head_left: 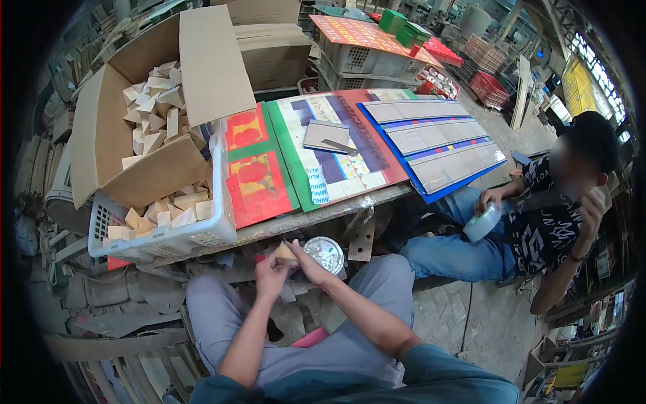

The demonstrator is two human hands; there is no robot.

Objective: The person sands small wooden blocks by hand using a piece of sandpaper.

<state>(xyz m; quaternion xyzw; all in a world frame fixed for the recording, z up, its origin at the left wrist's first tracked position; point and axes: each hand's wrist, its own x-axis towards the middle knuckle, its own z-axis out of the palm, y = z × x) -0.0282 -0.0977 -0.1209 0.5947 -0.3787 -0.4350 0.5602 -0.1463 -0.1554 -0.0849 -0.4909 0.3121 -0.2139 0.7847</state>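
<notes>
My left hand [270, 273] is closed around a small wooden block [285, 254], which sits between my two hands above my lap. My right hand [315, 267] is at the block's right side, its fingers close to the block; whether it grips anything is too small to tell. A bit of red shows at my left fingertips. Just right of my hands is a round metal tin [324, 255]. Wooden blocks [192, 200] fill a white plastic crate [161, 244] on the left, and more lie in an open cardboard box [111, 141] above it.
Coloured boards [336, 155] cover the bench, with a small panel [326, 136] and a metal blade-like tool [340, 146] on them. A blue-edged board [437, 145] lies to their right. At the right sits a co-worker [548, 209] holding a pale container [482, 223]. Stacked crates [363, 59] stand behind.
</notes>
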